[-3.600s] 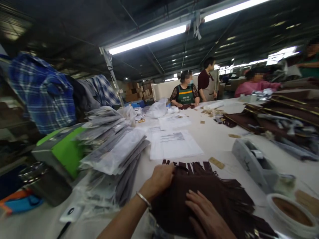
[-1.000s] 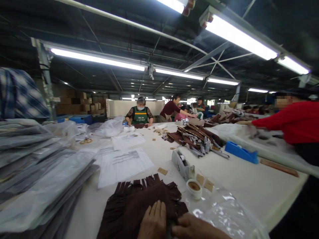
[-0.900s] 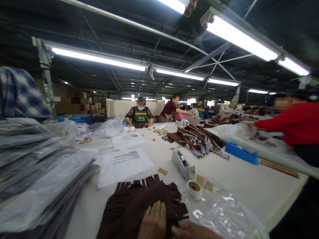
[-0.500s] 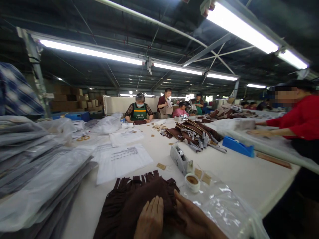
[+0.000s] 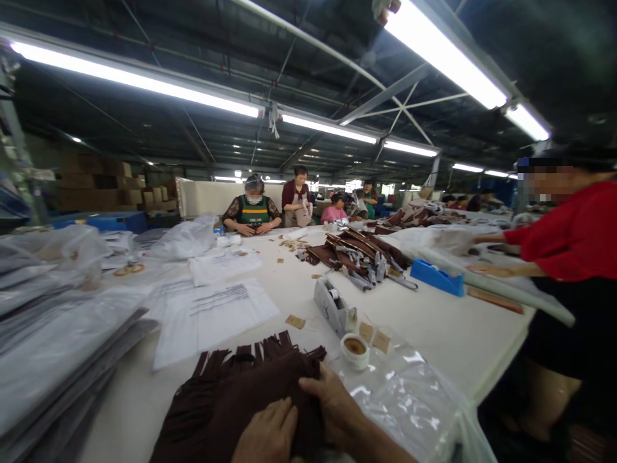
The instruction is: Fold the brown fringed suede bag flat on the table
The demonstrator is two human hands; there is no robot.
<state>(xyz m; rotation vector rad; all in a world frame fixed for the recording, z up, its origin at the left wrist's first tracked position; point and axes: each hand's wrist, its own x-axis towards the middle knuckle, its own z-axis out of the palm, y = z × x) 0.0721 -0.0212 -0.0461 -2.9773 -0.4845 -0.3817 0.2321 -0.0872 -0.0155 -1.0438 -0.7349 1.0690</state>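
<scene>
Landmark: we take the grey tape dispenser (image 5: 332, 307), which stands on the white counter (image 5: 457, 328), as our fixed mark.
Fringed cloth: the dark brown fringed cloth (image 5: 226, 392) lies on the counter nearer the camera than the dispenser and to its left, with its fringe pointing toward the dispenser's side.
Left hand: the left hand (image 5: 267, 434) rests on the cloth at the bottom edge of the view, fingers bent. We cannot tell whether it grips or only presses.
Right hand: the right hand (image 5: 332, 408) is just beside the left, nearly touching it. We see its thumb and fingers closed on a fold of the cloth.
Tape roll: a small tape roll (image 5: 355, 350) sits just in front of the dispenser, between it and the right hand.
Plastic bag: a clear plastic bag (image 5: 409, 405) lies in front of the dispenser and to its right, touching the right wrist.
Papers: printed sheets (image 5: 216, 315) lie to the dispenser's left.
Blue dispenser: a blue dispenser (image 5: 436, 278) stands beyond it to the right.
Co-worker: a person in red (image 5: 569, 231) works at the counter, well right of the dispenser.
</scene>
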